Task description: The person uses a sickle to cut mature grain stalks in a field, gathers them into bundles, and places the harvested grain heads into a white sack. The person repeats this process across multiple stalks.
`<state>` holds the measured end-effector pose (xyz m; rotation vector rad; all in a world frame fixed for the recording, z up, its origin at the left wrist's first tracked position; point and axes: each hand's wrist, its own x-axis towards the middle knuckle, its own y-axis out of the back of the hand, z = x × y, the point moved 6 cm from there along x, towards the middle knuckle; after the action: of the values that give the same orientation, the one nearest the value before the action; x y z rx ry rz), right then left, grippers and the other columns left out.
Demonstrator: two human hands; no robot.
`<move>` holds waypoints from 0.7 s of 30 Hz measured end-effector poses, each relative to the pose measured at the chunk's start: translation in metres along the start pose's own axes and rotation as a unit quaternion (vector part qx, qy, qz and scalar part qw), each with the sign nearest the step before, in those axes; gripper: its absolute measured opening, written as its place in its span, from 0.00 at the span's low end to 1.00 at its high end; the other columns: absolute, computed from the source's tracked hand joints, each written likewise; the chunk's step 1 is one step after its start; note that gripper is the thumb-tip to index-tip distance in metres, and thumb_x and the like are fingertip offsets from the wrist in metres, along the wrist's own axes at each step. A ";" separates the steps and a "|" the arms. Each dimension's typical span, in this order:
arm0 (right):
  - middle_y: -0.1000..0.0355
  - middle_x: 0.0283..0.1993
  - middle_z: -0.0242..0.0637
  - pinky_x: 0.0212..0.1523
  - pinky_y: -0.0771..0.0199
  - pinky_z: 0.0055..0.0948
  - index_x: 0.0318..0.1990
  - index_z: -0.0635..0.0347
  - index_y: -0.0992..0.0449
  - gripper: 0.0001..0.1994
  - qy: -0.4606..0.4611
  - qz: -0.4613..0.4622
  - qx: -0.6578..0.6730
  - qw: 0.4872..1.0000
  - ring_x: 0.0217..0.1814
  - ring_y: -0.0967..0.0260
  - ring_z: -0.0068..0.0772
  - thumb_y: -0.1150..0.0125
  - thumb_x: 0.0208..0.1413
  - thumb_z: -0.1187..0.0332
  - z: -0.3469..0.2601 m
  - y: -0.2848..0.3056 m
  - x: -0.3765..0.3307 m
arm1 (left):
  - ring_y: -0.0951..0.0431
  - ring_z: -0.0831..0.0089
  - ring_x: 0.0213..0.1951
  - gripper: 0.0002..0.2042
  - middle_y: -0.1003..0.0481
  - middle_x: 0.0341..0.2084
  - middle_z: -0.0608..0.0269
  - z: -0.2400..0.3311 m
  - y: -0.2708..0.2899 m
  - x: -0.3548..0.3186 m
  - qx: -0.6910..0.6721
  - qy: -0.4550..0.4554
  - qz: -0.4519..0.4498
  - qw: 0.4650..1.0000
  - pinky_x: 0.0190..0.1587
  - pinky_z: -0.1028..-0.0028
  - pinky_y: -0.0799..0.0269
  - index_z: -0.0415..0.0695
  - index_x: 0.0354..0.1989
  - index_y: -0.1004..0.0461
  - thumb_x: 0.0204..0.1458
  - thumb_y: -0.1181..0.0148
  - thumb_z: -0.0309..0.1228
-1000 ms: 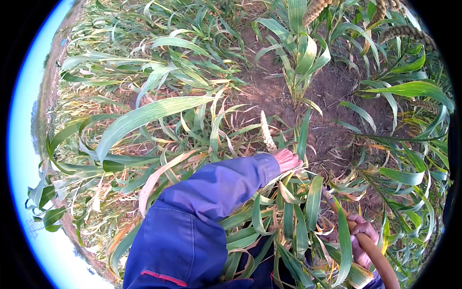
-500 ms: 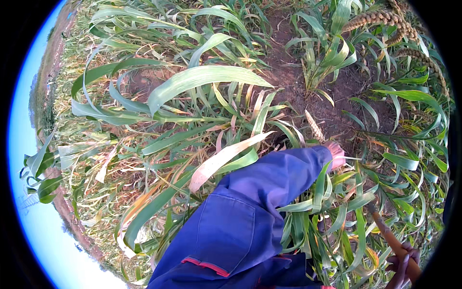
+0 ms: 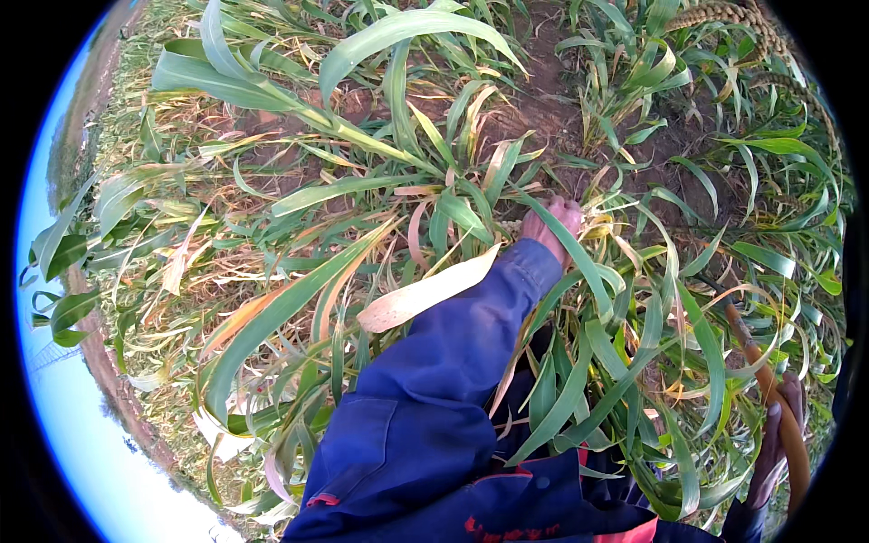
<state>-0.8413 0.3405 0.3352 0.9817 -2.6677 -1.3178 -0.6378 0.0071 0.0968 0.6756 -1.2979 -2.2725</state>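
Left hand (image 3: 554, 224) closed around green leafy stalks (image 3: 507, 195).
Right hand (image 3: 777, 434) grips a wooden handle (image 3: 759, 362) among leaves.

Stick (image 3: 778, 398) right of plant clump (image 3: 507, 199)

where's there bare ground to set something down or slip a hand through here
Bare soil shows beyond the left hand, between the leafy clumps at the top. It is crowded around the blue sleeve and by the right hand on its wooden handle.

No packages, labels, signs or screens are in my view; I see only crop plants and soil.
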 end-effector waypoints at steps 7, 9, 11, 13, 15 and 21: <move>0.31 0.43 0.35 0.36 0.34 0.19 0.45 0.61 0.29 0.12 0.062 -0.045 -0.007 0.997 0.36 0.34 0.21 0.48 0.60 0.63 -0.018 -0.022 0.006 | 0.24 0.45 0.35 0.11 0.26 0.33 0.41 -0.039 0.031 -0.011 -0.075 0.060 -0.010 0.995 0.37 0.55 0.27 0.35 0.37 0.30 0.42 0.44 0.23; 0.31 0.43 0.35 0.37 0.35 0.19 0.45 0.62 0.29 0.12 0.077 -0.053 -0.011 0.996 0.36 0.34 0.21 0.48 0.60 0.63 -0.024 -0.024 0.011 | 0.24 0.45 0.35 0.12 0.26 0.32 0.41 -0.043 0.037 -0.004 -0.098 0.075 0.013 0.992 0.36 0.54 0.27 0.34 0.37 0.30 0.45 0.44 0.27; 0.31 0.42 0.34 0.38 0.35 0.19 0.45 0.62 0.29 0.12 0.093 -0.062 -0.030 0.993 0.37 0.34 0.22 0.48 0.60 0.63 -0.035 -0.028 0.014 | 0.24 0.45 0.33 0.13 0.26 0.29 0.42 -0.047 0.045 -0.005 -0.108 0.041 0.051 0.992 0.34 0.53 0.28 0.34 0.37 0.29 0.45 0.43 0.29; 0.31 0.41 0.34 0.39 0.35 0.20 0.45 0.62 0.29 0.13 0.113 -0.073 -0.053 0.989 0.37 0.35 0.22 0.48 0.60 0.63 -0.042 -0.028 0.019 | 0.23 0.46 0.34 0.14 0.26 0.28 0.43 -0.077 0.028 0.001 -0.290 0.183 0.090 0.935 0.37 0.56 0.27 0.35 0.38 0.28 0.43 0.41 0.28; 0.32 0.41 0.34 0.40 0.36 0.20 0.44 0.62 0.29 0.13 0.124 -0.082 -0.079 0.986 0.37 0.35 0.22 0.47 0.60 0.62 -0.061 -0.036 0.024 | 0.24 0.47 0.36 0.11 0.27 0.30 0.42 -0.077 0.049 0.007 -0.198 0.125 0.126 0.964 0.37 0.57 0.28 0.37 0.38 0.29 0.44 0.44 0.26; 0.30 0.37 0.36 0.47 0.38 0.27 0.36 0.67 0.28 0.08 0.053 -0.068 -0.018 0.996 0.40 0.36 0.28 0.45 0.54 0.70 -0.130 -0.062 0.021 | 0.26 0.44 0.40 0.16 0.29 0.40 0.38 -0.120 0.120 0.041 -0.178 0.065 0.206 0.960 0.43 0.57 0.29 0.34 0.40 0.30 0.39 0.46 0.19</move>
<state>-0.7897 0.2081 0.3692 1.2114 -2.5300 -1.2913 -0.5817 -0.1524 0.1413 0.3759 -0.8398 -2.0024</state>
